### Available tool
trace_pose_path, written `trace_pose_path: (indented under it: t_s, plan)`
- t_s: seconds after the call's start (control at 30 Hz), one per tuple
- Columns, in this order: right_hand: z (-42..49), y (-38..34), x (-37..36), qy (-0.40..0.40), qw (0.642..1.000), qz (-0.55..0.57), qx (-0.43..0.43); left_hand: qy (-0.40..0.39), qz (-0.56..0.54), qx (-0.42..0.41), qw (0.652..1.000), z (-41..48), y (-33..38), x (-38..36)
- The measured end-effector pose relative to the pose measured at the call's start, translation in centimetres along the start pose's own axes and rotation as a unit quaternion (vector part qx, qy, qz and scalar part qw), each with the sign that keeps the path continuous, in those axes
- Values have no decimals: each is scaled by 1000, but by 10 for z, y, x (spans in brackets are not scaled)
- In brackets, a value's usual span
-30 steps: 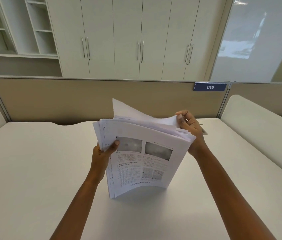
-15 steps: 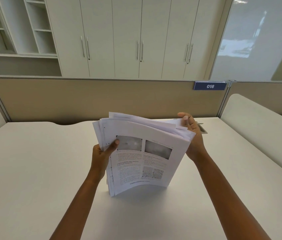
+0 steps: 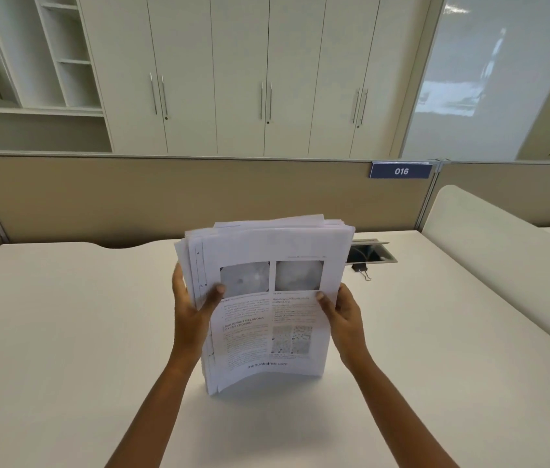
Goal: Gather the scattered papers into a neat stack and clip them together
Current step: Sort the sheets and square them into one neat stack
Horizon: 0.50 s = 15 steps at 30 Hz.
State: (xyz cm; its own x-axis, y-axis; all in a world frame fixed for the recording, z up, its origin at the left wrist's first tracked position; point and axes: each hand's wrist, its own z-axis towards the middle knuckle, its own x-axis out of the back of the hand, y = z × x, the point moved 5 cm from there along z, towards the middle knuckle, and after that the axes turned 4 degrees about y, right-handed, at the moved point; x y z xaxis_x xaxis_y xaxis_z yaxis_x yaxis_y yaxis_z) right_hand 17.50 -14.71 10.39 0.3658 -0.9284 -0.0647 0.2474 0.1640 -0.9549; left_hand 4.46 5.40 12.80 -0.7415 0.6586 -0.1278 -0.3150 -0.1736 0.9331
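Two hands hold one stack of papers (image 3: 266, 298) upright near the middle of the table (image 3: 64, 332), its bottom edge resting on the surface. The front sheet shows two grey pictures above columns of print. The left hand (image 3: 190, 319) grips the stack's left edge, thumb on the front page and fingers behind; the right hand (image 3: 344, 319) grips the right edge the same way. Both grips are closed on the papers.

The stack is not yet neat. Along its left edge several sheets fan out past the front page, and at the top some back sheets stand higher than the rest. The lower part bows slightly toward the viewer.

Behind the stack and to its right, a small black clip (image 3: 360, 269) lies on the table, apart from the papers, just in front of a cable opening (image 3: 371, 253) sunk into the table. Farther behind the stack stands a beige divider (image 3: 165, 197) with a blue sign (image 3: 401, 170) reading 016, and beyond that, white cupboards (image 3: 239, 72).

The step in hand appears to be squaring the edges. To do it well, loosen both grips a little so the sheets can slide, tap the bottom edge on the table, then turn the stack and tap a side edge. Only then pinch it firmly with one hand and reach for the clip with the other.
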Motion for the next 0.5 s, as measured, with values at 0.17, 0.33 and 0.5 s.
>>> trace_pose_path:
  t_s: [0.17,0.33,0.5]
  plan:
    - [-7,9,-1,-16,997,39,-66,-52,-22,86,995,-27,-50,1]
    - [-23,34,-2,-15,995,3,-101,-46,1,125,991,-46,-71,1]
    - [-20,25,1,23,998,-29,-59,-35,48,109,992,-42,-58,-1]
